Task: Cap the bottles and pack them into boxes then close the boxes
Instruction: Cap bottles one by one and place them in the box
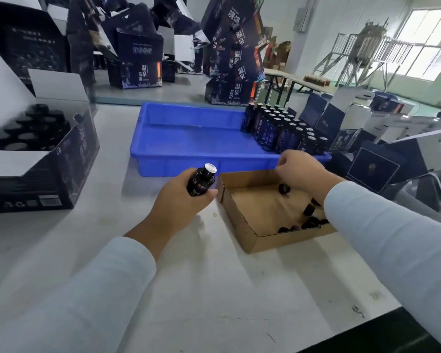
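Note:
My left hand [182, 197] grips a small dark bottle [201, 183] with a bare silver-sealed mouth, held tilted over the grey table. My right hand [301, 168] hovers with curled fingers over the far edge of a shallow cardboard tray [242, 220] that holds several loose black caps [284, 188]; whether it pinches a cap is hidden. Behind it, a blue plastic crate [189, 138] carries several uncapped dark bottles [280, 128] at its right end. An open dark printed box [61, 159] at left is filled with capped bottles.
Stacks of dark printed boxes [229, 54] stand along the back of the table. More open boxes [372, 159] crowd the right side. A folding table and a metal frame sit in the far right background by the windows. The table's front edge runs at lower right.

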